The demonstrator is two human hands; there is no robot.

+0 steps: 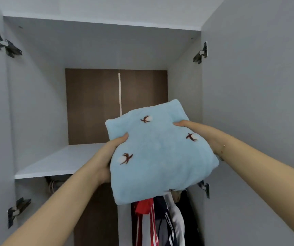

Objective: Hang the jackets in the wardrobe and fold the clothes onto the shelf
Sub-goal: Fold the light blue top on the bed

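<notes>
both hands, left hand (107, 157) and right hand (203, 134), grip a folded light-blue fleece garment (160, 157) before the wardrobe shelf (59, 162); fingers hidden beneath. hanging jackets (160, 219) below, partly covered.

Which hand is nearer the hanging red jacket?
Left, though not by much. The left hand grips the folded blue garment up and left of the red jacket; the right hand grips the garment's far side, higher and further off.

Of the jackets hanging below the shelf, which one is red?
The leftmost hanging jacket, just under the folded blue garment: red with white stripes. Those to its right are dark or grey.
</notes>
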